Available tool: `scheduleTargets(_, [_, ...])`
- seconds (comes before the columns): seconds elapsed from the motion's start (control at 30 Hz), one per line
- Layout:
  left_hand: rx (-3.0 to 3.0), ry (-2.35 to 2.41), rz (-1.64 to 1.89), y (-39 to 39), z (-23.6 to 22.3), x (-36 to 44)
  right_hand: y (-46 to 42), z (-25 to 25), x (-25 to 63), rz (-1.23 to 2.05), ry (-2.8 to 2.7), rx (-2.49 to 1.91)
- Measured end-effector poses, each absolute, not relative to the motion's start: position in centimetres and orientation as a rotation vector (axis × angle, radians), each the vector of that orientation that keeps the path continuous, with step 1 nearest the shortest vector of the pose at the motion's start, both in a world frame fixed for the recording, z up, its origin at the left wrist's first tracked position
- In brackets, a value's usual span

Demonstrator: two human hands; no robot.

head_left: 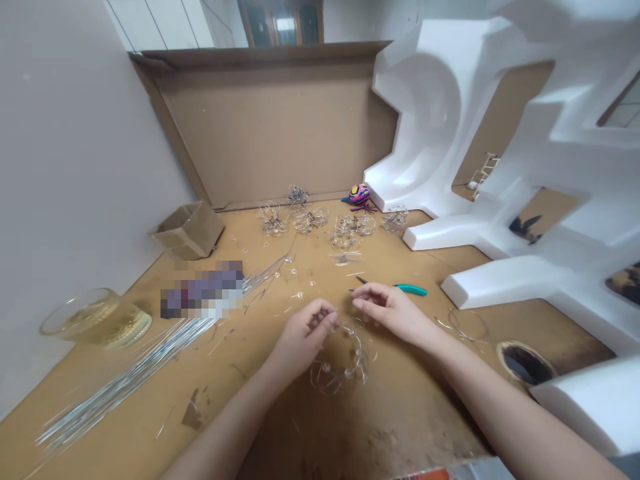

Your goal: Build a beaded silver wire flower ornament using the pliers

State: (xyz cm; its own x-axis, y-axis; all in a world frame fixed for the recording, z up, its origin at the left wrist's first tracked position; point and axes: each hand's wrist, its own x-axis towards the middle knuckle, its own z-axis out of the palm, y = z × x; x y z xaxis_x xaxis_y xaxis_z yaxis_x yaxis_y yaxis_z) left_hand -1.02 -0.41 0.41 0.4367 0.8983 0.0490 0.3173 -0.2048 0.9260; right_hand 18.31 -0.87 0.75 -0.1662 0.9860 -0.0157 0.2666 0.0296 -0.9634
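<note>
The left hand (305, 331) curls shut on a beaded wire ring (340, 365) to hold it up, and the right hand (389, 311) is half open beside it.

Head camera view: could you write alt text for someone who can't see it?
A left hand grips a loop of beaded wire on a tan table, with the right hand close beside it. Teal-handled pliers lie just beyond the right hand, similar wire pieces sit farther back, and a bundle of wire rods lies to the left.
</note>
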Motion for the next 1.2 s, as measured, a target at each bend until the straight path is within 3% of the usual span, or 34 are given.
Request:
scheduleTargets(0.47, [1.580, 1.010, 1.055, -0.3, 0.3, -1.1, -1.1, 1.3, 18.2, 1.660, -1.342, -1.173])
scheduleTargets(0.8, [1.883, 1.087, 0.910, -1.1, 0.9, -1.0, -1.1, 1.2, 17.9, 1.449, -1.376, -1.288])
scheduleTargets(1.2, [2.160, 1.012, 0.992, -1.0, 0.8, -0.8, -1.3, 0.6, 17.2, 1.354, -1.451, -1.284])
